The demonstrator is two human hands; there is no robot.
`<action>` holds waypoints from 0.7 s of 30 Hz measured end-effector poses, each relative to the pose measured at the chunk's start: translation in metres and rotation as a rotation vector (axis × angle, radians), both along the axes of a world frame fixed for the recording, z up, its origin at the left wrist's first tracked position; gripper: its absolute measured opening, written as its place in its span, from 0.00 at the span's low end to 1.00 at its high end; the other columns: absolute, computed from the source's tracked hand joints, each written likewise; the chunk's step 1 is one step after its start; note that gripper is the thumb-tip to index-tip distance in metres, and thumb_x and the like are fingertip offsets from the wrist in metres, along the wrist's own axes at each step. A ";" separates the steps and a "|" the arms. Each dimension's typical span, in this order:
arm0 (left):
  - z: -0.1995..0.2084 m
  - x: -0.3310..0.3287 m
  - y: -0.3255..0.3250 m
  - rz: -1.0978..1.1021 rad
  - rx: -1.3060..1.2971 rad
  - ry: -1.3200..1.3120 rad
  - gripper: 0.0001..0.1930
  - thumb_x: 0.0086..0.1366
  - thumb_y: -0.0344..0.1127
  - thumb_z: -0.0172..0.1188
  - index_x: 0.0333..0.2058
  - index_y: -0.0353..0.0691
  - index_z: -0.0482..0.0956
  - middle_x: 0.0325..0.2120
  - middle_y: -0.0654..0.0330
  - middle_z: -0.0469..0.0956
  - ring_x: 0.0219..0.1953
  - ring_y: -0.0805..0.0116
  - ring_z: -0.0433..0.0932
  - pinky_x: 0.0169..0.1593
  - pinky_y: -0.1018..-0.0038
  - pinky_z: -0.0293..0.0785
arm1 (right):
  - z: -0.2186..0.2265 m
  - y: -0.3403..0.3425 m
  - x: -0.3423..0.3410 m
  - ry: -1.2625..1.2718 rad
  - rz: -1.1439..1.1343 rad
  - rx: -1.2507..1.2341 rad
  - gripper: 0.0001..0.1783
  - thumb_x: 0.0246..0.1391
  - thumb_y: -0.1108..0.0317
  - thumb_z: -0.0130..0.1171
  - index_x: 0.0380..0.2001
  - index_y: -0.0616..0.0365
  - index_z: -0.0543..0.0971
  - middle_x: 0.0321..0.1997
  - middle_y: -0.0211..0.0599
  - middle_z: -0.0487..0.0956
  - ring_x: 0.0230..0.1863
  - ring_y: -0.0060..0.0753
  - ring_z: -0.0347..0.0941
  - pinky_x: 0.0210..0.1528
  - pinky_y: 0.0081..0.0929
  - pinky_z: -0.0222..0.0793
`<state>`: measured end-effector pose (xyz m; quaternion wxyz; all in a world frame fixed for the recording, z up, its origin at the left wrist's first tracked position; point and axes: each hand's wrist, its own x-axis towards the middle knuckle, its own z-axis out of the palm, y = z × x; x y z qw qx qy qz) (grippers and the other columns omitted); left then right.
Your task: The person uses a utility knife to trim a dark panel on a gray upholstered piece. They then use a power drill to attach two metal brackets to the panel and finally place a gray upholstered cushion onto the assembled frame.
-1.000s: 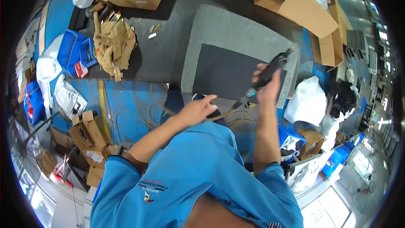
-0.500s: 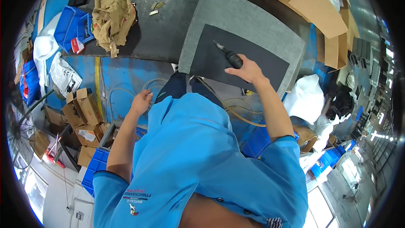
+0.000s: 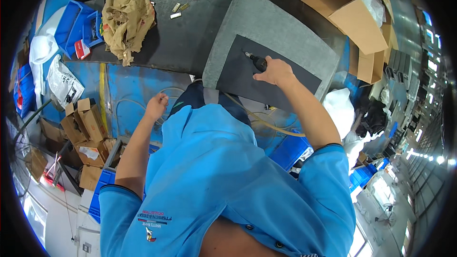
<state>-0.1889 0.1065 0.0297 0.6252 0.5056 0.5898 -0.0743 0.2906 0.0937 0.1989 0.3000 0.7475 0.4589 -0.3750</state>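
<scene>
A black power screwdriver [image 3: 259,62] with a metal tip lies over a dark flat sheet [image 3: 233,74], its tip angled to the far left. From the near right my right hand [image 3: 277,71] closes around its rear end, and the palm hides that end. Under the dark sheet is a larger grey, curved-edged panel [image 3: 266,16], which overhangs the near edge of the bench. My left hand [image 3: 156,106] hangs left of my lap with its fingers curled, and nothing shows in them.
The dark workbench [image 3: 190,38] carries crumpled brown paper [image 3: 126,24], blue bins [image 3: 71,28] and several small metal pieces [image 3: 177,8]. An opened cardboard box [image 3: 352,14] stands at the far right. Below the bench are a hose [image 3: 271,127], cartons [image 3: 88,128] and a blue crate [image 3: 291,151].
My right hand has slid forward and left over the screwdriver, covering more of its body. My left hand has shifted slightly while staying curled. The whole view has tilted a little.
</scene>
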 end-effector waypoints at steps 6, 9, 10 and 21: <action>0.010 0.021 0.003 0.073 0.016 -0.017 0.17 0.70 0.42 0.55 0.47 0.32 0.77 0.30 0.53 0.82 0.26 0.69 0.79 0.32 0.71 0.76 | -0.011 0.056 -0.009 -0.081 0.330 -0.130 0.25 0.42 0.50 0.72 0.40 0.55 0.86 0.43 0.37 0.85 0.42 0.41 0.84 0.42 0.35 0.82; 0.006 0.011 -0.010 0.121 0.021 -0.028 0.17 0.70 0.41 0.55 0.46 0.32 0.77 0.28 0.54 0.82 0.25 0.69 0.79 0.30 0.71 0.75 | -0.011 0.067 -0.017 -0.131 0.349 -0.183 0.22 0.42 0.51 0.73 0.37 0.54 0.87 0.41 0.34 0.86 0.40 0.39 0.84 0.41 0.33 0.82; 0.002 0.004 -0.016 0.137 0.026 -0.028 0.16 0.70 0.41 0.55 0.45 0.32 0.77 0.28 0.54 0.82 0.24 0.69 0.79 0.29 0.71 0.75 | -0.012 0.068 -0.019 -0.143 0.358 -0.187 0.23 0.43 0.50 0.73 0.38 0.53 0.87 0.42 0.34 0.86 0.40 0.38 0.84 0.42 0.33 0.82; -0.013 -0.045 -0.070 0.342 -0.233 0.114 0.13 0.72 0.43 0.55 0.36 0.39 0.77 0.25 0.59 0.79 0.21 0.73 0.75 0.24 0.74 0.72 | 0.004 0.043 0.024 -0.068 0.085 -0.087 0.42 0.38 0.33 0.67 0.49 0.55 0.81 0.48 0.39 0.83 0.51 0.42 0.80 0.51 0.38 0.75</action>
